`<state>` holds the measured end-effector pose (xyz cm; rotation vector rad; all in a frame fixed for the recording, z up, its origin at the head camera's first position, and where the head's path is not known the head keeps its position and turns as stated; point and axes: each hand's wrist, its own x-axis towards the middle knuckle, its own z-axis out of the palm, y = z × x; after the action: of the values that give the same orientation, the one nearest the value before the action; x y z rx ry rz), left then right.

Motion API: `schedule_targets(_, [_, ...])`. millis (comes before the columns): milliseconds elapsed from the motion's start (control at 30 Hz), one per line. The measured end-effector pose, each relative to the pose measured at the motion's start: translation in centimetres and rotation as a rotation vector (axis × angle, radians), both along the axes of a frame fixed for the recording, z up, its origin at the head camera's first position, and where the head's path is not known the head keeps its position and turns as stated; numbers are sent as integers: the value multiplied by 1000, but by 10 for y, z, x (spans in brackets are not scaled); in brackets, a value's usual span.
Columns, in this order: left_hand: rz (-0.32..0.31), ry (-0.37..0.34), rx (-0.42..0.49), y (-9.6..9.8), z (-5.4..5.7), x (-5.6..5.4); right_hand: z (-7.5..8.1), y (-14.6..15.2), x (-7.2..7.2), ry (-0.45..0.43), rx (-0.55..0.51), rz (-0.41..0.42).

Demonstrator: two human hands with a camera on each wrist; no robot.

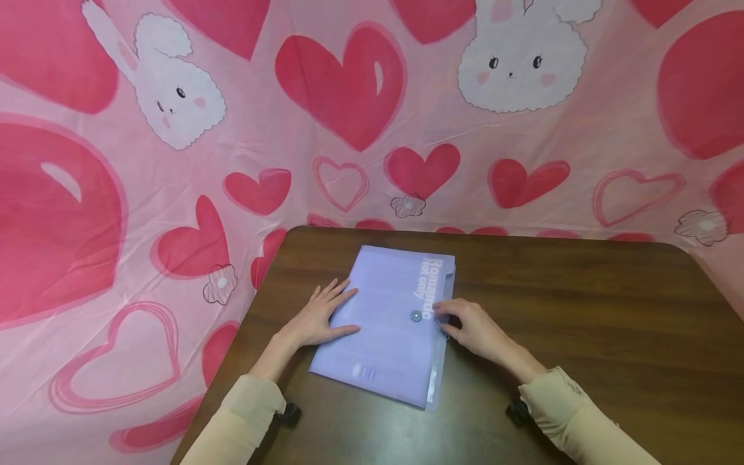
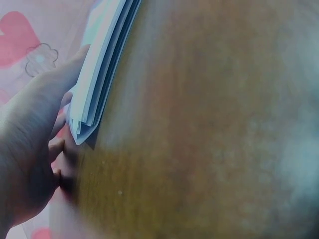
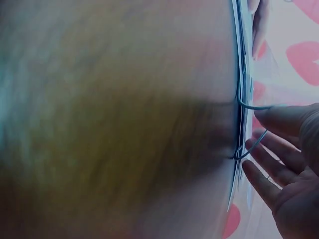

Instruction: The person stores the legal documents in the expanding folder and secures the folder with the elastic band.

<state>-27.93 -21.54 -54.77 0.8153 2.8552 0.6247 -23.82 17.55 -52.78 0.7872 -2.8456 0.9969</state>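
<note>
A pale purple document folder (image 1: 383,352) lies on the table with white lettering and a round grey button (image 1: 416,316) near its right side. My left hand (image 1: 316,320) rests with spread fingers on the folder's left edge. At the right edge, beside the button, my right hand (image 1: 476,329) holds a thin elastic cord (image 3: 255,107). The right wrist view has this cord looping out from the folder's edge to the thumb and fingers. Several layers of sheets (image 2: 102,69) show at the folder's open end in the left wrist view.
The dark brown wooden table (image 1: 581,323) has rounded far corners and extends well to the right of the folder. A pink cloth (image 1: 360,174) printed with hearts and rabbits hangs behind it and along the left side.
</note>
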Motion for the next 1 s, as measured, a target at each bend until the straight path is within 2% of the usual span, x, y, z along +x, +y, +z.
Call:
schedule_targets(267, [0,12,19,0,1,1,-1,-5,6,115,70,-68])
schedule_targets(433, [-1,5,21,0,1,1,0,-8,9,104,99,-98])
schedule_targets(600, [-2,11,14,0,-1,-1,2,-12,12,74,144,-83])
schedule_targets(833, [2,0,3,0,-2,-1,4,-20,13,160,211,-69])
schedule_targets(1000, [5,-3,2,0,-2,-1,5,-24,13,176,233,-58])
